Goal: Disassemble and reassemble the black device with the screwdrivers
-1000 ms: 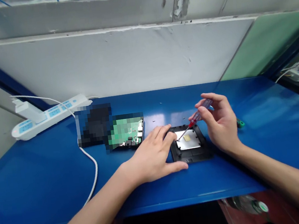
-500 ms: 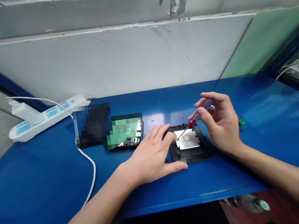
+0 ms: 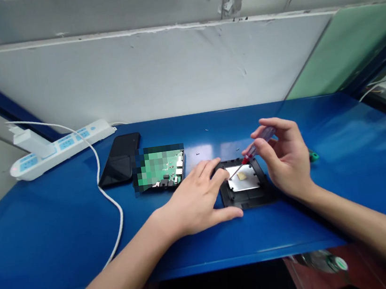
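A black plastic cover (image 3: 248,200) lies flat on the blue table. Set into it is a silver metal plate (image 3: 234,186) with a small beige pad (image 3: 241,176) near its middle. My left hand (image 3: 200,198) spans the cover's left side, fingertips at its far left corner and thumb along the front edge, holding it. My right hand (image 3: 285,160) is closed around the clear handle of a red-tipped screwdriver (image 3: 251,152). Its thin shaft slants down left, and the tip meets the plate's left edge beside my left index finger. Small screws (image 3: 237,149) lie behind the cover.
A green circuit board (image 3: 168,169) in a black housing, partly pixelated, sits left of my left hand. Beyond it are a black phone (image 3: 119,161) and a white power strip (image 3: 62,150) with a trailing cable (image 3: 118,211). A green object (image 3: 313,155) shows behind my right hand.
The view has tilted slightly. Both hands, the screwdriver and the cover keep nearly the same positions. The phone, pixelated before, now shows clearly.
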The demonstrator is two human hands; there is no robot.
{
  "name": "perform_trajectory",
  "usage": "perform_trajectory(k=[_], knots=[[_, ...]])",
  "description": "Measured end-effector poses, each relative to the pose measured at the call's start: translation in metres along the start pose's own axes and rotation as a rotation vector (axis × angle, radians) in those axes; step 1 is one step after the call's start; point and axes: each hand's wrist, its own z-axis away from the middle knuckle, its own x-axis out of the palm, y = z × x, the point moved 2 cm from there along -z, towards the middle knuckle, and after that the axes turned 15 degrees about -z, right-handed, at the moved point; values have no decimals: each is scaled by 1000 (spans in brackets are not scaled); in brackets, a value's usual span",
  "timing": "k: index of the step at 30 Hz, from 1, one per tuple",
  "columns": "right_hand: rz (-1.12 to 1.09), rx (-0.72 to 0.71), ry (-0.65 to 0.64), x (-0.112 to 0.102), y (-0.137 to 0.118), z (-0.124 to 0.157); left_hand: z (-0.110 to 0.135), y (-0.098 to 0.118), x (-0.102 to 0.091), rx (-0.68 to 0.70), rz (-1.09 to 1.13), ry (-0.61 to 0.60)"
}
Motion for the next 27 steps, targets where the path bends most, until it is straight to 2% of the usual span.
perform_trajectory(k=[20,27], knots=[[-19,12,-28,0,3,0,0,-1,0,2,7,-7],[11,16,15,0,2,-1,0,0,-1,-8,18,-11]])
